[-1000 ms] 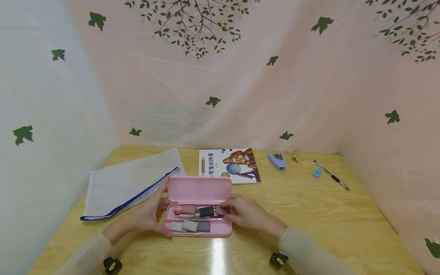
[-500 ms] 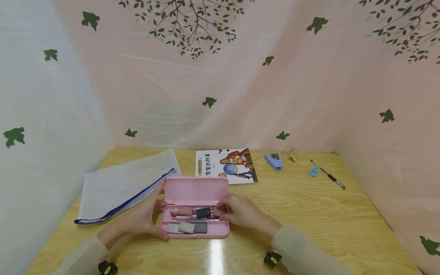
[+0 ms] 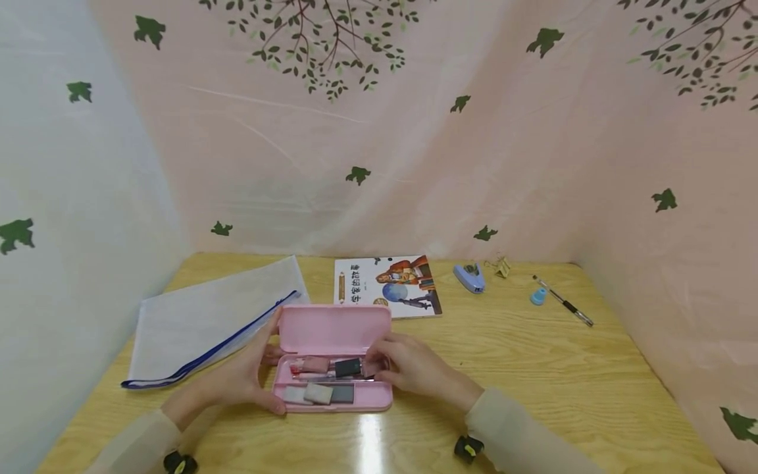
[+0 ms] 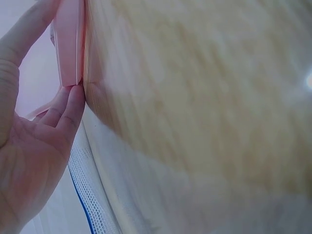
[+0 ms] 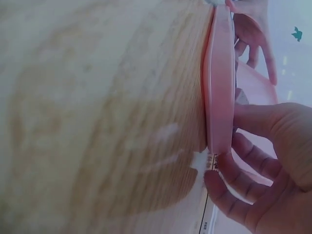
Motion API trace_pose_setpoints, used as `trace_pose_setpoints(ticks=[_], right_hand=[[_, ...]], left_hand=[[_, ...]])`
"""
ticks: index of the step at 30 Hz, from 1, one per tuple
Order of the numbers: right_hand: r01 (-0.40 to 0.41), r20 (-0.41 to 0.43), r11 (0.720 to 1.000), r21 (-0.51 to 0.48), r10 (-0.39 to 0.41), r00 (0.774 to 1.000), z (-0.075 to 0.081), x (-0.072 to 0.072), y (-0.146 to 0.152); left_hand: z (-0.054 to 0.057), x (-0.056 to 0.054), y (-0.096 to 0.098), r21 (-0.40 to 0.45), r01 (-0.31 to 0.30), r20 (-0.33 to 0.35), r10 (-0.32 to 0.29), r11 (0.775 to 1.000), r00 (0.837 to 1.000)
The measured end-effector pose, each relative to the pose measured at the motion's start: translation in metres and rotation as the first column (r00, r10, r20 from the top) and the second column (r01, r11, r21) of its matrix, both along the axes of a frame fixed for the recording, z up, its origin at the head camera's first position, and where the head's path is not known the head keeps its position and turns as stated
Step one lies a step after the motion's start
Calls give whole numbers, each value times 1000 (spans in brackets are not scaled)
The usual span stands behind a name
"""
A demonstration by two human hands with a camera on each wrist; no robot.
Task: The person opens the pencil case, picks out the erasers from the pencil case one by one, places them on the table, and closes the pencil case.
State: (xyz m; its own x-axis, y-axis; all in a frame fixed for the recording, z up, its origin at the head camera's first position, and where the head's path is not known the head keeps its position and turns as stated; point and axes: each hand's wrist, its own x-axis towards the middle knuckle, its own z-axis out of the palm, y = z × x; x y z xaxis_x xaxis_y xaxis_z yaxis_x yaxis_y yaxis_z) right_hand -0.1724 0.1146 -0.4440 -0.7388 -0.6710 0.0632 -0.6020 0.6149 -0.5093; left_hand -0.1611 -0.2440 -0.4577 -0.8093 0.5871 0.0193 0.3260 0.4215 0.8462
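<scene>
A person seated at a light wooden tabletop (image 3: 533, 368) holds an open pink pencil case (image 3: 333, 355) between both hands, near the front edge and a little left of centre. The left hand (image 3: 239, 375) cups the case's left end, thumb at the front corner of the tray and fingers reaching up along the raised lid's left edge; in the left wrist view the fingers (image 4: 68, 109) lie nearly straight against the pink plastic (image 4: 68, 44). The right hand (image 3: 414, 365) wraps the case's right end, its fingers curled over the tray rim; the right wrist view shows those fingers (image 5: 243, 156) bent around the edge of the case (image 5: 219, 97). Inside the tray lie pens along the back row with a black clip-like piece (image 3: 347, 367) on them, and three small erasers (image 3: 320, 394), two pale and one dark grey, in the front row. Behind and to the left of the case a white mesh zip pouch (image 3: 207, 316) with a blue zipper lies flat, its near corner just beside the lid. Directly behind the case sits a picture book (image 3: 387, 286), cover up. Farther right, well apart from the hands, are a small blue stapler (image 3: 469, 277), a gold binder clip (image 3: 501, 266), a small blue cap-like object (image 3: 538, 297) and a pen (image 3: 562, 301). A pale fabric backdrop (image 3: 379, 131) printed with green leaves and branches encloses the tabletop on three sides.
</scene>
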Motion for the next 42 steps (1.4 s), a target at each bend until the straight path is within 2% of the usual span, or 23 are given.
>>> trace_pose_setpoints(ticks=[8,17,24,31,35,38,42], right_hand=[[23,3,999,42,-23,1000,0,0,-2],[-16,-32,1000,14,17,999,-1,0,-2],[-26,-18,999,22,27,999,2,0,1],[-43,11,998,-49,44,999,2,0,7],[-24,109,990,-141,40,993,3,0,12],[8,194,976,-219,36,980,9,0,21],[17,205,962,-272,41,978,15,-5,42]], left_hand=[[2,2,1,-1,-1,16,1,1000,1000],[2,2,0,-29,-11,-8,11,1000,1000],[0,2,0,-15,-12,-25,12,1000,1000],[0,2,2,-14,-3,-17,3,1000,1000],[1,2,2,-16,-2,-19,2,1000,1000],[1,2,2,-19,-4,-23,4,1000,1000],[1,2,1,-35,-13,-25,12,999,1000]])
